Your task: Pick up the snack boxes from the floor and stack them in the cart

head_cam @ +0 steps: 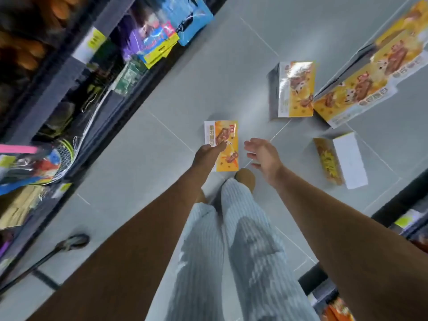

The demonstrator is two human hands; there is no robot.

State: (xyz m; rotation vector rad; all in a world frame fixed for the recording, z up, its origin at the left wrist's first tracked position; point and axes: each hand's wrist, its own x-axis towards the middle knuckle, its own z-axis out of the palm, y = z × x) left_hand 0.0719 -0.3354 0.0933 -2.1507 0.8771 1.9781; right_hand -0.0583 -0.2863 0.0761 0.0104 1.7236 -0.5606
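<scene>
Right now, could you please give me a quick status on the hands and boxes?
Both hands open, left hand and right hand reaching over nearest snack box. Three more boxes on floor. Nothing blocking.

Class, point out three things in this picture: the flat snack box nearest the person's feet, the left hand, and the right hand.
Flat box (228,135): head view, upper printed face.
Left hand (206,154): head view, back of the hand.
Right hand (262,155): head view, back of the open hand.
</scene>
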